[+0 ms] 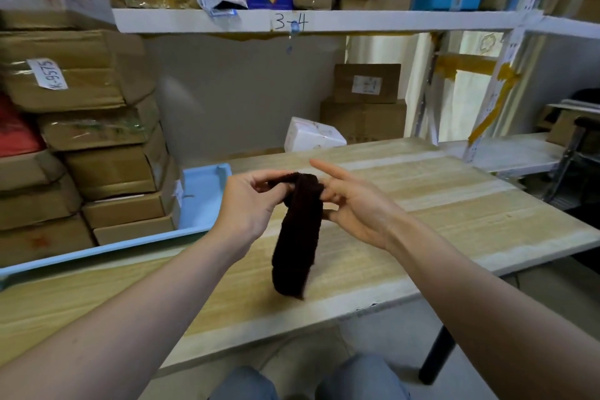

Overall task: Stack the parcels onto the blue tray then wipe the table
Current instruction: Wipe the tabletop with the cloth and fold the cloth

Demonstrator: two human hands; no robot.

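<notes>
Parcels (123, 169) already sit stacked several high in the blue tray (201, 201), so by my reading the first half of the job is done and the wiping is what remains.

Nearest the camera, the person's knees in jeans show below the bench (438, 204) edge. Above the bench, both hands hold a dark brown cloth (297, 237) in the air. The left hand (250, 204) has its grip pinched on the top fold of the cloth. The right hand (354, 201) pinches the same fold from the other side with thumb and lower fingers, while its forefinger points out straight. The cloth hangs down in a long folded strip, its lower end near the wood; I cannot tell if it touches. It looks as though the cloth is being folded or readied, and no wiping has begun.

To the left, the tray lies on the bench with brown cardboard boxes filling most of it; a bare strip of its blue floor shows at the right end.

Farther back, a white box (311, 135) lies beyond the far edge of the bench, with two cardboard boxes (365, 101) stacked behind it. Overhead, a shelf (357, 21) marked "3-4" carries more packages.
</notes>
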